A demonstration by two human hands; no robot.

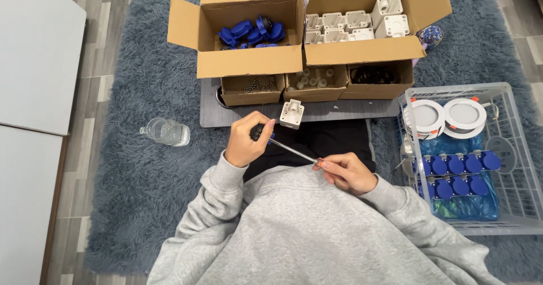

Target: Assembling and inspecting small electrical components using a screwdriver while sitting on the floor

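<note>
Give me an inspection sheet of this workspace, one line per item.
Surface: grey board on a shaggy blue-grey rug.
Job's things: screwdriver, its tip at a small dark and blue part; white housing standing on the board just beyond.
Clutter: box of blue parts, box of white housings, three small boxes of small parts, white crate with round lamps and blue caps, glass on the rug.
Grippers: left hand grips the part; right hand grips the screwdriver handle.
Cables: nothing seen.
Surroundings: wood-look floor, pale panels to the left.
</note>
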